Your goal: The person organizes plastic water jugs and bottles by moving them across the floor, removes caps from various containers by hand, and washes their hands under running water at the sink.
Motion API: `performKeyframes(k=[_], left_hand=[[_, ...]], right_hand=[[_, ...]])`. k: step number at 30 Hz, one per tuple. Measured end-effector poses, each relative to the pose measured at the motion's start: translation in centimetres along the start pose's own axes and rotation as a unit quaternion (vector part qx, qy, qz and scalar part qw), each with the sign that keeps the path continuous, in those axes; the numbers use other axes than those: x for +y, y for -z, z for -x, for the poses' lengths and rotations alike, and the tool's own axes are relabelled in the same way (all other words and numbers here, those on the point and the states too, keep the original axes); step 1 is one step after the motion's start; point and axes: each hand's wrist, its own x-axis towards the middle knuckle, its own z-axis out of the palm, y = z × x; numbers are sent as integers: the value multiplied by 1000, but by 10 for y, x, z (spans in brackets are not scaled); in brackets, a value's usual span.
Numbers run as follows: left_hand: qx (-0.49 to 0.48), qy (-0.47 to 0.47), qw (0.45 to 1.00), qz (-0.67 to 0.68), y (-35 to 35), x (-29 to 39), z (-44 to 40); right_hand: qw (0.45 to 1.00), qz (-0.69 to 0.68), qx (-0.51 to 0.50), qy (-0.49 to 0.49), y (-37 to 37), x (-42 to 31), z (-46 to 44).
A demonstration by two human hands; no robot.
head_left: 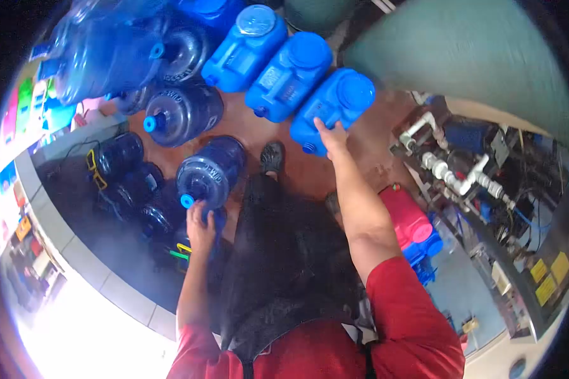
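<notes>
My right hand [334, 138] is closed around the handle of a bright blue square water container [354, 91], the nearest in a row of three. Two similar blue containers, one in the middle [306, 54] and one farther off [257, 25], stand beside it. My left hand [200, 228] has its fingers curled at the neck of a clear blue round water jug [215, 165], just below its light blue cap. Another round jug [186, 114] with a blue cap stands beyond it. The palm side of both hands is hidden.
More round jugs are stacked at the upper left [101, 60] and on the left [121, 155]. White pipes with valves [449, 169] run along the right. A pink container [406, 218] stands by my right leg. A large green tank [461, 54] fills the upper right.
</notes>
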Motion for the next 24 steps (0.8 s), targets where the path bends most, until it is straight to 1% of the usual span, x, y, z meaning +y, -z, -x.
performKeyframes(k=[1,3,4,6,7,9,11,13,14,15,16,17,19,21,22,24], left_hand=[[32,-5,999,-15,0,-8,-5],[47,16,999,-18,3,-19,-10],[54,21,998,-28,3,-23,-11],[52,25,998,-36,-1,-38,-5],[55,30,998,-31,-1,-39,1],[32,59,997,-37,3,-43,12],[38,73,997,-12,4,-47,26],[13,107,994,-19,3,-47,39],[20,111,994,-15,2,-45,44],[7,128,992,-14,1,-42,49],[-7,144,989,-14,2,-39,53],[-1,149,989,-12,2,-37,56],[16,149,989,-11,4,-32,59],[29,155,987,-9,5,-31,58],[40,159,986,-9,5,-31,57],[47,150,987,-11,3,-36,55]], right_hand=[[1000,5,-6,11,9,-1,-2],[994,12,-100,-50,25,-7,-4],[994,18,-104,-37,23,0,-12],[990,-51,-67,-109,19,27,-29],[991,-46,-68,-103,28,26,-24],[984,-156,14,-84,47,23,0],[986,-138,33,-87,85,21,29],[977,-168,68,-114,126,14,65],[967,-222,63,-110,149,30,75],[954,-276,55,-109,173,50,86],[948,-303,4,-96,206,40,113],[950,-293,-3,-110,236,39,137],[945,-318,-31,-73,281,37,177],[943,-309,-48,-113,311,19,209],[944,-307,-48,-113,316,21,213],[919,-364,-100,-111,322,25,217]])
